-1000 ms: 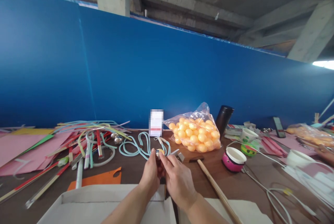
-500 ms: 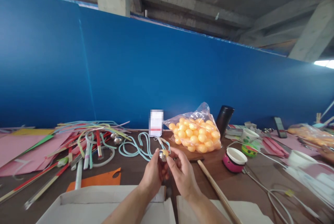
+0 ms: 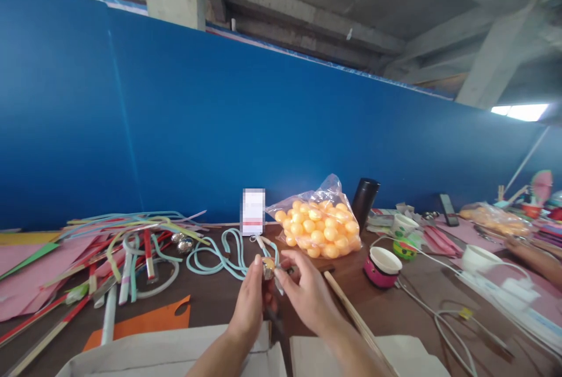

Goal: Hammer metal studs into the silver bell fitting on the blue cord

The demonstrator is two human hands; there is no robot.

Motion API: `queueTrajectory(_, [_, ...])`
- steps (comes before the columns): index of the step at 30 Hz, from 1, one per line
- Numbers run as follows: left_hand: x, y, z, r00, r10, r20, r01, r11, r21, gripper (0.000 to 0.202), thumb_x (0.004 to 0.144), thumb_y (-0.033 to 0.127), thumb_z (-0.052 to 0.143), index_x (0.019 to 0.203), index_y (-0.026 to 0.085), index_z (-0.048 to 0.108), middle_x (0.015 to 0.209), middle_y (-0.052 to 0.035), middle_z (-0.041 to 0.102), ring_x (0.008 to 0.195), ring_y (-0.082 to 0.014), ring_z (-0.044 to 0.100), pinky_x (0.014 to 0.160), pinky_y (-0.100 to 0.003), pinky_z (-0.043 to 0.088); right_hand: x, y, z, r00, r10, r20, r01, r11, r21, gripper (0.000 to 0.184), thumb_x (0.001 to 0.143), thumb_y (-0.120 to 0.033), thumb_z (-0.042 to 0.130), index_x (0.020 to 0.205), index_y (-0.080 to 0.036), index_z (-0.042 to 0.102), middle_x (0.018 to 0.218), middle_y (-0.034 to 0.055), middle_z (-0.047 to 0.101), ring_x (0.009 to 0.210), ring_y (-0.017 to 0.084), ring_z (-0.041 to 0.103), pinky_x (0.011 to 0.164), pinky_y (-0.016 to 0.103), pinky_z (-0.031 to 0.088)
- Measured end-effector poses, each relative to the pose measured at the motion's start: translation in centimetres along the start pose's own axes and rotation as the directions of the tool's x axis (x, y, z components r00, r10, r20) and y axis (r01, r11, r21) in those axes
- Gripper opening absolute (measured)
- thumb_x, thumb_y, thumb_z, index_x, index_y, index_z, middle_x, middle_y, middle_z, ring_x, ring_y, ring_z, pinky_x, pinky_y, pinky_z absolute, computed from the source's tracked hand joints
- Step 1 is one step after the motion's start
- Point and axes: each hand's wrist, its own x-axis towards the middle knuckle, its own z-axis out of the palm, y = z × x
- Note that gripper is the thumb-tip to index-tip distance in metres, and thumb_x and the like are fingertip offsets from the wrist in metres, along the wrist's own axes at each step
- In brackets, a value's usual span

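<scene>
Between my two hands, low in the middle of the view, is a small shiny silver ball [image 3: 267, 268] with a yellowish patch or reflection. My left hand [image 3: 247, 302] is closed on its left side, thumb and fingertips against it. From the right, my right hand [image 3: 307, 292] has its fingers bent and pinched at the ball, partly covering it. Beneath the fingers something dark and blurred shows, which I cannot make out. Similar silver balls [image 3: 185, 245] lie to the left. Just beyond my hands is a light-blue cord [image 3: 215, 263] beside a white lanyard card [image 3: 253, 212].
A clear bag of orange balls [image 3: 318, 230] and a black cylinder [image 3: 366, 201] stand behind. At right are a pink-and-white cup [image 3: 381, 268], cables and another person's hand [image 3: 522, 251]. Tubes, sticks and coloured paper crowd the left; a wooden stick [image 3: 357, 321] lies near my right forearm.
The view has turned slightly right, so the table's things appear shifted left. The ball is still between my hands; my right fingers now cover more of it.
</scene>
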Motion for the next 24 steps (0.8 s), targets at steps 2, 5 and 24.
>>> queueTrajectory(2, [0.1,-0.1,-0.1,0.997,0.072,-0.004,-0.072,0.996,0.047,0.044,0.076,0.060,0.052,0.084,0.017,0.059,0.053,0.0055,0.042,0.043,-0.0070,0.035,0.039,-0.019,0.034,0.4,-0.3,-2.6,0.998,0.011,0.054,-0.001,0.985,-0.174,0.030,0.082,-0.040,0.055,0.107,-0.023,0.058,0.090,0.0026,0.068,0.070,0.016,0.063,0.064,0.028,0.049])
queueTrajectory(5, [0.1,-0.1,-0.2,0.990,0.139,-0.003,-0.138,0.984,0.113,0.043,0.077,0.060,0.050,0.081,0.018,0.057,0.053,0.0057,0.042,0.043,-0.0071,0.035,0.040,-0.019,0.035,0.7,-0.3,-6.7,0.992,0.111,0.063,-0.072,0.894,-0.443,0.029,0.081,-0.042,0.055,0.105,-0.026,0.060,0.080,0.0010,0.069,0.071,0.018,0.064,0.062,0.027,0.043])
queueTrajectory(24, [1.3,2.0,-1.1,0.996,-0.038,-0.082,0.014,0.963,-0.269,0.039,0.072,0.054,0.062,0.078,0.016,0.055,0.053,0.0038,0.051,0.041,-0.0060,0.040,0.040,-0.018,0.031,-1.8,2.3,-7.9,0.899,0.431,0.078,-0.437,0.874,0.212,0.029,0.087,-0.040,0.039,0.098,-0.017,0.053,0.064,-0.0024,0.048,0.047,0.010,0.048,0.036,0.020,0.036])
